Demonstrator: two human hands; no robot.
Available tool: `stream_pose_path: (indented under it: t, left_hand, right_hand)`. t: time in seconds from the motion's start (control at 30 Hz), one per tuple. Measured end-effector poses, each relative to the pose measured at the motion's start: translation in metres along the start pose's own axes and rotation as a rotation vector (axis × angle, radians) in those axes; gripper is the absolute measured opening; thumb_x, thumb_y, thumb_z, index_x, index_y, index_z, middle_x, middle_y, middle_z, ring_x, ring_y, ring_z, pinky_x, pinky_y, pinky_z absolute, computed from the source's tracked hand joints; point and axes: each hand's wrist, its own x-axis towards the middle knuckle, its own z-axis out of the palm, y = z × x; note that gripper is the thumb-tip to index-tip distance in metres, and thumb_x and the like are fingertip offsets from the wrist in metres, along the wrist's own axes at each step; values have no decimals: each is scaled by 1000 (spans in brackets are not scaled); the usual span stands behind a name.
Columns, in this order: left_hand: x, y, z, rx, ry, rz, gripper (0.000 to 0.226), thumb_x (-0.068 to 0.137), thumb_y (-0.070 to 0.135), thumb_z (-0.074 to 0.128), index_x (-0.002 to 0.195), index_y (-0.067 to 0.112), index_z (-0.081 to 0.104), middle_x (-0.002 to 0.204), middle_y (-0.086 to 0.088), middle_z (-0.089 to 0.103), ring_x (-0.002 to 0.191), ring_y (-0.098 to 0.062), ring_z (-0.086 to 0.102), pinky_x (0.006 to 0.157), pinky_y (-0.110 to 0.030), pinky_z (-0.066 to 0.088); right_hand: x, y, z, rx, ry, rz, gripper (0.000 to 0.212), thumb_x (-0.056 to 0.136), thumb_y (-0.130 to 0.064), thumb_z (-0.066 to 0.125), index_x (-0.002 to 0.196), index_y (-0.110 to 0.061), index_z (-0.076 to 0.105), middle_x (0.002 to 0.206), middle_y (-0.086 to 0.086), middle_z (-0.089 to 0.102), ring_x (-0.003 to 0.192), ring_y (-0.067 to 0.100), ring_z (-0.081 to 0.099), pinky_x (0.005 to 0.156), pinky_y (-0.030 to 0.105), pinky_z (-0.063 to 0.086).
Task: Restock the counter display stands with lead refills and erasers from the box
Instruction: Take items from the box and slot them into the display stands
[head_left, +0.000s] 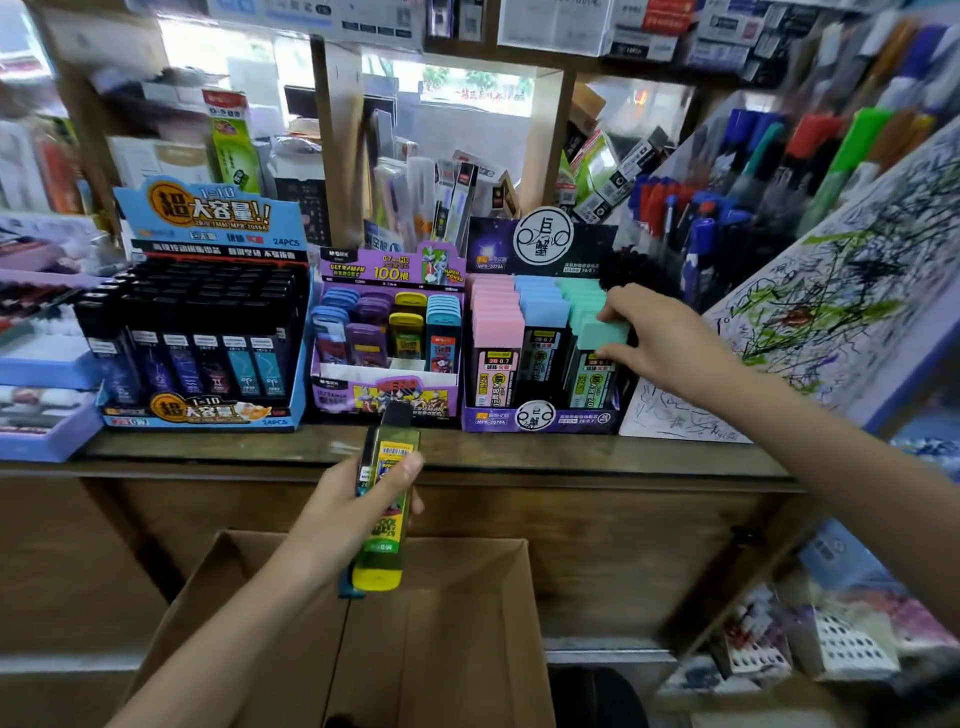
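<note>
Head view: three display stands (208, 218), two hands (358, 499)

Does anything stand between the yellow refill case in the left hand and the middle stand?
Nothing visible does. The yellow refill case, held by the left hand, has open space up to the middle stand; the right hand grips a mint refill in the right stand.

"24PCS" on blue display stand (208, 228), "ULTRAMAN" on purple stand (387, 397), "2B 0.7" on pink-capped refill (496, 364)
</note>
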Motion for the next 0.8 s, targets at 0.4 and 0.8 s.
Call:
stream_pose_path:
  t: [0.4, 0.8]
  left_hand:
    - [13, 20, 8, -279, 141, -39, 41, 71, 58, 54, 86, 21, 63, 66, 9, 68, 63, -4, 67, 52, -17, 52]
    - [11, 31, -22, -285, 205, -45, 36, 73, 52, 62, 77, 17, 55, 54, 7, 52, 45, -6, 49, 40, -19, 41]
  right_hand:
    - [-35, -83, 17, 396, 24, 24, 14, 91, -31, 57, 99, -21, 62, 93, -8, 59, 87, 6, 53, 76, 26, 44]
    - [-46, -197, 71, 1491, -279, 460, 12, 91, -15, 59, 98, -5, 57, 88, 5, 66, 72, 12, 66, 63, 20, 50]
